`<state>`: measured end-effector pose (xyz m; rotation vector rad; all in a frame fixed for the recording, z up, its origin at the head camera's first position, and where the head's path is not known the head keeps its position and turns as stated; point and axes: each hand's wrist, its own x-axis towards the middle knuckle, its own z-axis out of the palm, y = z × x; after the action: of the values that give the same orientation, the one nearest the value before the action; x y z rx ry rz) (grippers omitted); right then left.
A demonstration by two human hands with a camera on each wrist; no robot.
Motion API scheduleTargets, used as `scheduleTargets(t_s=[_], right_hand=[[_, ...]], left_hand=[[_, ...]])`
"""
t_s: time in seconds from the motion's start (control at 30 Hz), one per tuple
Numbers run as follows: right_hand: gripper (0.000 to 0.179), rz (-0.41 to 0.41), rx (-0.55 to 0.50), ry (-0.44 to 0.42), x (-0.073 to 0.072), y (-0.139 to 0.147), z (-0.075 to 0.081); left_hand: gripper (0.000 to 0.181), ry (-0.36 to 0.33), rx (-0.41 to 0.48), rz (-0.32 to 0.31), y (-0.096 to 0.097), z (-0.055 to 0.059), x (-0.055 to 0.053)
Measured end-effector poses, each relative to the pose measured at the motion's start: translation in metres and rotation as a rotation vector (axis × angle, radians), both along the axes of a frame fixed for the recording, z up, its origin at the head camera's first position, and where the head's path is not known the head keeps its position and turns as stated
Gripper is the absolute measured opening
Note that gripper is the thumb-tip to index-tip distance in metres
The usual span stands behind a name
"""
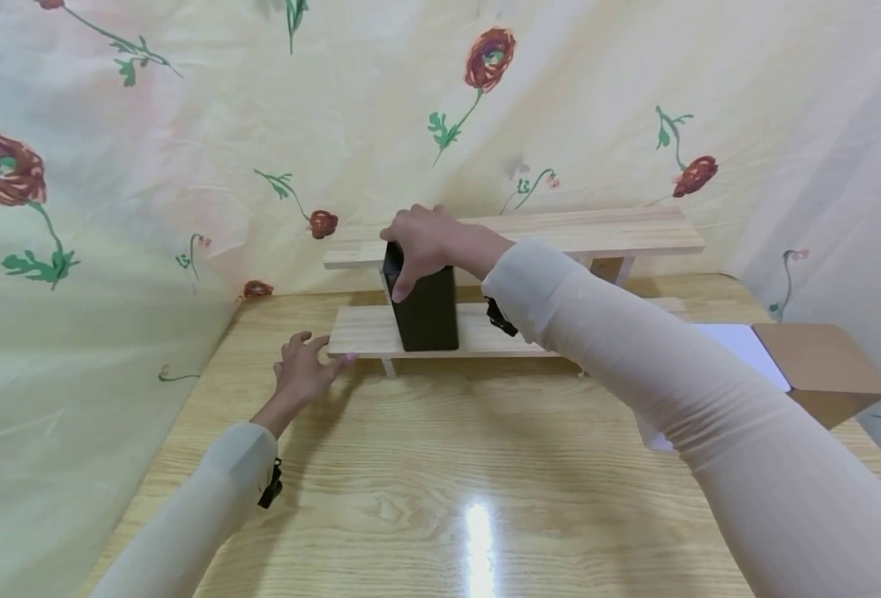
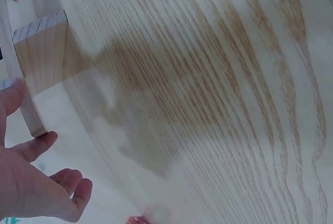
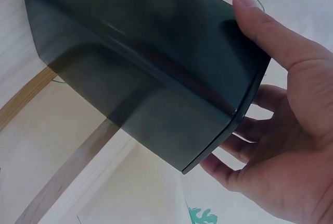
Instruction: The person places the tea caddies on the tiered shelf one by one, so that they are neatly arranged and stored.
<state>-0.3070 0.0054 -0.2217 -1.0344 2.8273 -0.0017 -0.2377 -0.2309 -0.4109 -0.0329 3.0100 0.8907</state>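
A tall black box (image 1: 428,311) with smooth, glossy sides stands upright over the left part of the lower board of a two-tier wooden shelf (image 1: 365,328). From above, my right hand (image 1: 421,241) grips its top end, thumb on one side. In the right wrist view, the fingers of the right hand (image 3: 296,125) curl behind the box (image 3: 156,73). At the lower board's left end, my left hand (image 1: 304,374) holds the corner between thumb and forefinger. The left wrist view shows the left hand's (image 2: 36,182) other fingers loosely bent beside the board.
An open carton (image 1: 821,357) with brown and white flaps is on the right side of the wooden table (image 1: 410,482), partly behind my right sleeve. The shelf's upper board (image 1: 619,232) runs along the back. Flower-patterned cloth (image 1: 380,100) hangs behind and at both sides.
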Motion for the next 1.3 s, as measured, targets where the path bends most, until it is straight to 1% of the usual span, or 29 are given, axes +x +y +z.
scheduleTargets(t_s=[0.1, 0.27, 0.4, 0.63, 0.9, 1.07, 1.3], right_hand=[[0.096, 0.005, 0.006, -0.006, 0.0, 0.001, 0.0], [0.106, 0.012, 0.022, -0.021, 0.001, 0.003, 0.002], [0.11, 0.013, 0.016, -0.023, 0.004, 0.008, 0.006], [0.111, 0.043, -0.018, 0.062, 0.022, 0.023, 0.006], [0.112, 0.033, -0.009, 0.127, 0.043, 0.056, 0.004], [0.11, 0.043, -0.054, 0.147, 0.057, 0.082, 0.004], [0.107, 0.016, -0.1, 0.15, 0.074, 0.122, -0.008]], left_hand=[[0.078, 0.003, 0.0, -0.003, 0.001, 0.0, 0.0], [0.077, 0.006, 0.003, 0.0, 0.001, 0.001, -0.001], [0.078, 0.011, 0.003, -0.003, 0.001, 0.001, -0.003], [0.078, 0.002, -0.01, -0.004, 0.001, 0.001, -0.002], [0.077, 0.009, 0.0, -0.01, 0.002, -0.001, -0.001], [0.077, 0.014, 0.005, -0.008, 0.003, -0.002, -0.002], [0.078, 0.009, 0.001, -0.006, 0.003, 0.0, -0.001]])
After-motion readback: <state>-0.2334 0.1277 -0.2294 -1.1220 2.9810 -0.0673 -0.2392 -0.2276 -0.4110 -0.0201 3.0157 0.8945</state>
